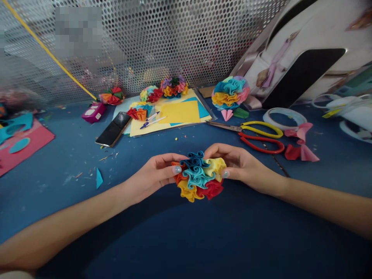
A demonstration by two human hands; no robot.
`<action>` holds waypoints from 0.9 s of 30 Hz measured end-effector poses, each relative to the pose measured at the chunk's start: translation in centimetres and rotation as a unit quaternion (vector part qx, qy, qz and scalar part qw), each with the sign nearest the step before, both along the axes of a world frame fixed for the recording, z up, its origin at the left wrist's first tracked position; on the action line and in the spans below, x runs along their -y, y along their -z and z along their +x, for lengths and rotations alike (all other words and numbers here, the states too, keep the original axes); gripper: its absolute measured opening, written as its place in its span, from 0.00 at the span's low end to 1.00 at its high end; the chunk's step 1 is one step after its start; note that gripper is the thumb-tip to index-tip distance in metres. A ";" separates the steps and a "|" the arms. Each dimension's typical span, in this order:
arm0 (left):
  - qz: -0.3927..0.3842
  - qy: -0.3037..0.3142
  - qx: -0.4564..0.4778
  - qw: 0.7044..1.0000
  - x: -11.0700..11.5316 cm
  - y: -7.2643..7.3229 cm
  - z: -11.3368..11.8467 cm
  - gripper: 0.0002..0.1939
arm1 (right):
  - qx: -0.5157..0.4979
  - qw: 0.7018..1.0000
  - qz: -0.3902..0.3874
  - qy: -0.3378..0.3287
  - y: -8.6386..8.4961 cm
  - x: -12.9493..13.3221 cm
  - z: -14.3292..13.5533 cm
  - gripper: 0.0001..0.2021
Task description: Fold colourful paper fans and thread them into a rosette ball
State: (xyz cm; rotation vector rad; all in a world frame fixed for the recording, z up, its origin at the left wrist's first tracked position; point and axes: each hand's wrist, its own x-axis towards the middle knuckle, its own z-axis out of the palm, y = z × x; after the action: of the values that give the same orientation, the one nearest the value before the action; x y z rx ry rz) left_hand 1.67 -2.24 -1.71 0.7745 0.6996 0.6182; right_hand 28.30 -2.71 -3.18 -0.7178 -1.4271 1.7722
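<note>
A ball of curled, ruffled paper (197, 177) in dark blue, turquoise, pale yellow, red, orange and gold is held up between both hands, over the near part of the blue table. My left hand (155, 173) grips its left side, thumb in front on the orange part and fingers behind. On the right side, my right hand (236, 166) holds it by the pale yellow and red parts, thumb in front. The fingertips behind the ball are partly hidden.
Scissors (261, 135), a tape roll (285, 118) and pink paper pieces (302, 143) lie right on the table (72, 155). Behind are a phone (114, 129), yellow sheets (180, 112), ruffled flowers (231, 93), a bag (308, 35) and perforated metal (174, 42).
</note>
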 end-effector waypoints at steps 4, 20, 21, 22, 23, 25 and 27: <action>0.018 0.025 0.027 0.999 -0.1 0.0 -0.1 0.16 | -0.045 0.999 -0.011 -0.010 0.2 -0.2 0.0 0.21; 0.119 0.088 -0.018 0.989 -0.5 0.2 -0.5 0.21 | -0.086 0.989 -0.073 -0.095 0.7 -0.2 0.3 0.22; 0.117 0.078 -0.023 0.990 -0.5 0.2 -0.4 0.21 | -0.083 0.990 -0.074 -0.089 0.7 -0.2 0.3 0.22; 0.116 0.068 -0.027 0.991 -0.5 0.1 -0.4 0.21 | -0.080 0.991 -0.074 -0.083 0.6 -0.3 0.3 0.21; 0.118 0.060 -0.030 0.991 -0.5 0.1 -0.4 0.21 | -0.077 0.991 -0.072 -0.079 0.6 -0.3 0.3 0.21; 0.123 0.053 -0.036 0.990 -0.4 0.0 -0.3 0.21 | -0.068 0.992 -0.071 -0.074 0.5 -0.3 0.3 0.20; 0.126 0.056 -0.040 0.990 -0.5 0.0 -0.3 0.22 | -0.061 0.993 -0.072 -0.072 0.5 -0.3 0.3 0.21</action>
State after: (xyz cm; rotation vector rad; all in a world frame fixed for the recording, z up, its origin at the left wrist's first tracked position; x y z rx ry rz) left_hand 1.40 -1.78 -1.71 1.0703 0.6531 0.5818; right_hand 28.56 -2.38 -3.71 -0.5797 -1.3078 2.0115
